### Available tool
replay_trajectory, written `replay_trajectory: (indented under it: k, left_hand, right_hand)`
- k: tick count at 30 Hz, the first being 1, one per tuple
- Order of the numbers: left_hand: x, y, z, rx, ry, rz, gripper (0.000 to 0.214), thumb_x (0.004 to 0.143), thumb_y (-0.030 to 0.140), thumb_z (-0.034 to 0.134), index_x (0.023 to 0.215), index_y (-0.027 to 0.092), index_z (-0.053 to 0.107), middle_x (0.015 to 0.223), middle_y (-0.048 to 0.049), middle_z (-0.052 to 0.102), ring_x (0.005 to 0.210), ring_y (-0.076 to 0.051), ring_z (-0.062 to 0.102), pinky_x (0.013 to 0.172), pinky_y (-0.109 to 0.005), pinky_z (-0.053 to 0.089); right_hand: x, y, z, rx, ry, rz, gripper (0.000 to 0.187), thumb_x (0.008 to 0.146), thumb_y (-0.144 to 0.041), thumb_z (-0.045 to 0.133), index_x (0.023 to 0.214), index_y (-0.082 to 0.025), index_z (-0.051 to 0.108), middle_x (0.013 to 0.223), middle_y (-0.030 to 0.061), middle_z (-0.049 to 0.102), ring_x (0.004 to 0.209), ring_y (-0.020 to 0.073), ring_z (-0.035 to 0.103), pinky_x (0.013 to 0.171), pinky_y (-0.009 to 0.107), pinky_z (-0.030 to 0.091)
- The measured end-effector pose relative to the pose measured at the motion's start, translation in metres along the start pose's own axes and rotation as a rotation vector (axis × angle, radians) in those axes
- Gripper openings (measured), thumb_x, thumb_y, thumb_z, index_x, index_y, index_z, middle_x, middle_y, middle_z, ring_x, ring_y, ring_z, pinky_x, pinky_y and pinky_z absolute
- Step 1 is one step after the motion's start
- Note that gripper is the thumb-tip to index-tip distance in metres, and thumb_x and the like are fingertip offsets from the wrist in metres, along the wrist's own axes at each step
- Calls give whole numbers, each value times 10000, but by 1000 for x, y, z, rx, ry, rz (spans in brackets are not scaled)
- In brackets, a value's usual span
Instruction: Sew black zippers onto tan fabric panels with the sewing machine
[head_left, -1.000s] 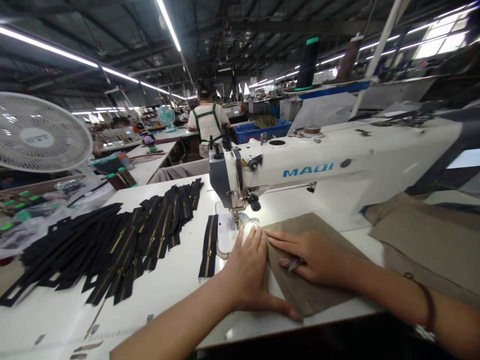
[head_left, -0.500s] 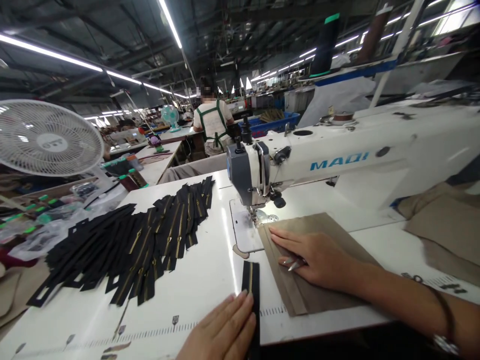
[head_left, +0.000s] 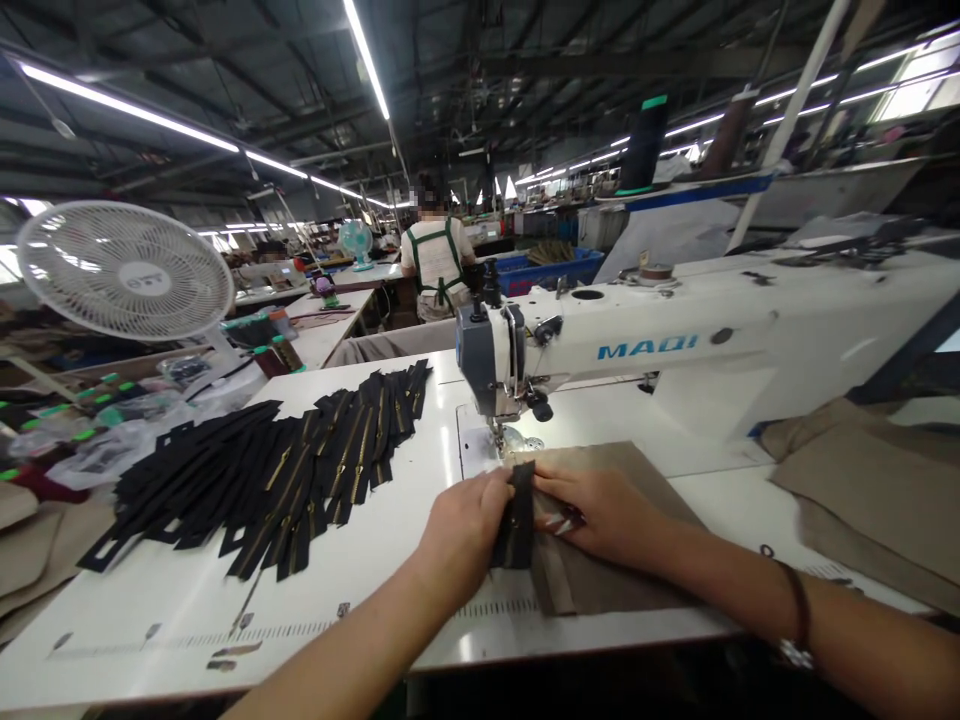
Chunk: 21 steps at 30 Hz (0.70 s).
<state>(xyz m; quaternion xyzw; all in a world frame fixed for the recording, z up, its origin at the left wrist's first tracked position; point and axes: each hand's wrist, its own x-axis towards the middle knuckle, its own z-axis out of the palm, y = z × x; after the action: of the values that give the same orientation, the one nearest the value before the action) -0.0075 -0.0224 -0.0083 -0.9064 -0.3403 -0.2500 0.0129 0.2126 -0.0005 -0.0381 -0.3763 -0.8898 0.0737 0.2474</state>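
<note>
Strip between hands (head_left: 519, 530): black cloth tape, matt. Heaped zips (head_left: 300, 470), left: same dull black tape, teeth and pulls brassy metal, shiny. Panel (head_left: 630, 585), near right: brown cloth, matt, smooth. Loose pieces (head_left: 877, 490), far right: similar matt cloth, creased. Tabletop (head_left: 397, 530): smooth, white, glossy, throwing back lamp glare. Sewing machine (head_left: 787, 330): glossy white casing, bright metal about the needle. Fan (head_left: 127, 270), far left: white, looks plastic. Bags (head_left: 127, 435): thin clear plastic, crinkled.

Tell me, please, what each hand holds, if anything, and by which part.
The left hand holds a black zipper strip by the left edge, near its far end. The right hand holds a metal tool; where exactly cannot be told.
</note>
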Motion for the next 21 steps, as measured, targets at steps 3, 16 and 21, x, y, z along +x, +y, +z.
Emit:
replay_trajectory:
  k: [3,16,21]
  left_hand:
    - [9,9,20,26,-110,-4,274,856,68,442,1122,77,508,1209,-222,600,1190,-283,538,1012,-470,439]
    - [6,-4,48,30,-48,59,241,955,123,320,1118,81,494,1250,-229,572,1243,-263,479,1045,-467,396]
    - [8,-5,45,20,-56,53,263,948,114,329,1151,62,489,1276,-226,553,1256,-261,464,1049,-447,398]
  right_hand:
    - [-1,0,3,24,42,-40,456,816,-254,485,1243,-120,574,1276,148,549,1069,294,599,885,438,524]
    - [-1,-1,6,9,18,-19,503,825,-232,402,1291,-88,526,1301,163,520,945,284,658,762,417,581]
    - [-2,2,9,-18,23,-25,509,824,-216,392,1303,-98,516,1310,149,513,898,260,674,767,394,582]
